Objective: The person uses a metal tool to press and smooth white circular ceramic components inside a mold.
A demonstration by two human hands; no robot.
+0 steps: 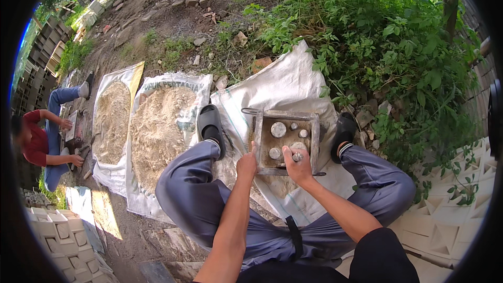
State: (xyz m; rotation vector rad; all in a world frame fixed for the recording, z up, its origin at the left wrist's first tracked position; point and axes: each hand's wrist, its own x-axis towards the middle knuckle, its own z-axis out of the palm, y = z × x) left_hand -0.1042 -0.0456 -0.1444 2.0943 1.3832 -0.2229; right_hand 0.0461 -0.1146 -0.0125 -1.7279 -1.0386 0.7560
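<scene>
Metal mould (286, 141) sits under both hands' fingers (290, 153).

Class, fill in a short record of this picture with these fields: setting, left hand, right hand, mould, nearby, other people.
setting: outdoors, person seated on the ground, legs either side of a mould
left hand: rests on the mould's near-left edge
right hand: fingers grip a small round plug at the mould's near edge
mould: square metal frame on a white sack, round plugs inside
nearby: two sand heaps on sacks, left; pale cast blocks, right; green plants
other people: a crouching person, far left
</scene>
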